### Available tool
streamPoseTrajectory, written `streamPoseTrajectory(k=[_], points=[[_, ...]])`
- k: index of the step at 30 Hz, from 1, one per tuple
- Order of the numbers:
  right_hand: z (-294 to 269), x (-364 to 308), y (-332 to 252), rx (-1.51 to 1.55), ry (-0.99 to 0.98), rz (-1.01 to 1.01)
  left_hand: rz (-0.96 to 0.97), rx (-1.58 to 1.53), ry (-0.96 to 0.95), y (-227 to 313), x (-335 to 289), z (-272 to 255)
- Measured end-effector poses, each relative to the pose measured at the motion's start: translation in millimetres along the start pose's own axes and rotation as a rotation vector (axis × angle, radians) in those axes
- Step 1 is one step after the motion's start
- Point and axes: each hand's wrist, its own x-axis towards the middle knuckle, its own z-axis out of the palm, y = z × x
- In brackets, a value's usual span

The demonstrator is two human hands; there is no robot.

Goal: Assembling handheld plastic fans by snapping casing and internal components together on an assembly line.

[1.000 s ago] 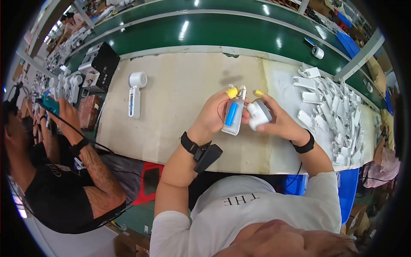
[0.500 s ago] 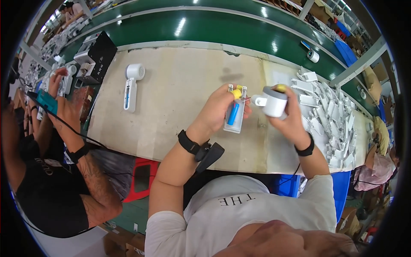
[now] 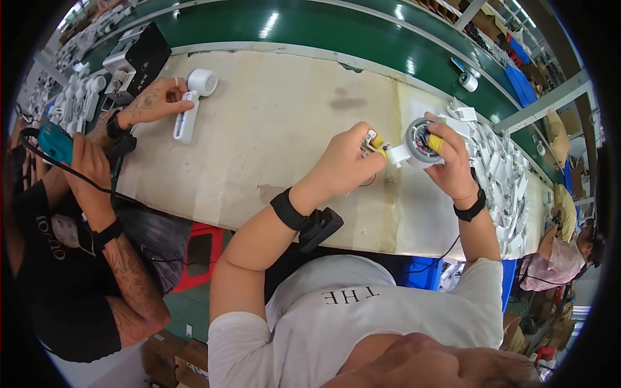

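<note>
My left hand (image 3: 346,158) is closed around a white fan handle, mostly hidden by my fingers; a bit of its metal-fitted end (image 3: 369,140) shows at the fingertips. My right hand (image 3: 454,161) grips a round white fan head (image 3: 422,143) with a grey rim, tilted so its round face shows. The fan head's short white neck (image 3: 397,155) points toward my left hand, close to the handle's end. Yellow covers sit on a fingertip of each hand. A dark loop, perhaps a wire, hangs below my left hand.
At the left, a co-worker's hand (image 3: 155,102) touches an assembled white handheld fan (image 3: 186,121). The co-worker's other hand holds a teal tool (image 3: 55,143). A black machine (image 3: 139,63) stands behind. White plastic parts (image 3: 497,187) are heaped at the right of the table (image 3: 278,123).
My right hand has turned the fan head to show its face. My left hand has rotated the handle, hiding the blue battery inside. The co-worker has reached onto the assembled fan.
</note>
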Motion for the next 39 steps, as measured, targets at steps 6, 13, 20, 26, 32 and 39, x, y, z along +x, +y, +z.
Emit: streamPoseTrajectory(k=[6,13,20,26,32,39], points=[[-35.4,19.2,-7.9,0.644,-0.2,0.486,0.1,0.399,-0.026,0.5,0.5,8.0],[-43.0,59.4,-9.9,0.527,-0.497,0.391,0.044,0.433,-0.057,-0.9,-3.3,17.4],[-29.7,32.2,-1.1,0.499,-0.364,0.453,-0.05,0.201,-0.133,-6.2,3.2,15.6],[-54.8,-26.7,17.1,0.085,-0.539,0.682,0.077,-0.33,0.021,-8.4,5.9,7.3],[-40.2,-81.2,19.1,-0.15,-0.557,0.763,0.09,-0.21,0.048,-10.8,16.3,-3.7],[-23.1,-70.5,10.9,0.82,0.112,0.976,0.115,-0.361,0.105,-13.6,15.0,-6.4]])
